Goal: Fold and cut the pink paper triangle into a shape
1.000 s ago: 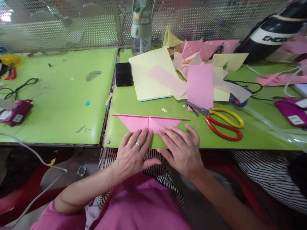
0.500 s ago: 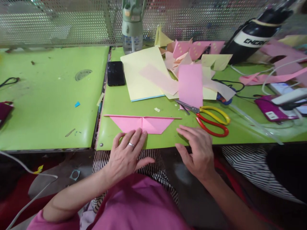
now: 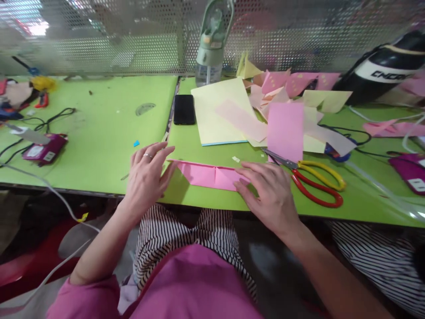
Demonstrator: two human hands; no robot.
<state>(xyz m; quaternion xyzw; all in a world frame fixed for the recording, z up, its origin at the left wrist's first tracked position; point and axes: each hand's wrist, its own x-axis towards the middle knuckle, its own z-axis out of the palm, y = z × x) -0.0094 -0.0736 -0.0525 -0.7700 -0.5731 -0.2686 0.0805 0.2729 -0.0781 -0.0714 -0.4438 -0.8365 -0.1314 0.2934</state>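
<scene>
A folded piece of pink paper [image 3: 202, 175] lies near the table's front edge, its long strip side facing away from me and a crease down its middle. At its right end my right hand [image 3: 270, 192] has the thumb and fingers around the corner. My left hand [image 3: 144, 175], with a ring on one finger, is by the paper's left tip, fingers stretched and thumb apart; whether the thumb touches the tip I cannot tell. Just right of my right hand lie scissors [image 3: 300, 170] with one yellow and one red handle.
Behind the paper are a black phone [image 3: 184, 109], cream sheets [image 3: 222, 115], a pink rectangle [image 3: 285, 128] and a pile of folded paper pieces [image 3: 288, 84]. A green-capped bottle [image 3: 210, 53] and a black bottle [image 3: 378, 66] stand near the mesh partition [image 3: 133, 40]. Cables lie on both sides.
My left hand has lifted off the paper's middle and moved to its left end. My right hand has come in to the paper's right end. The view has shifted left.
</scene>
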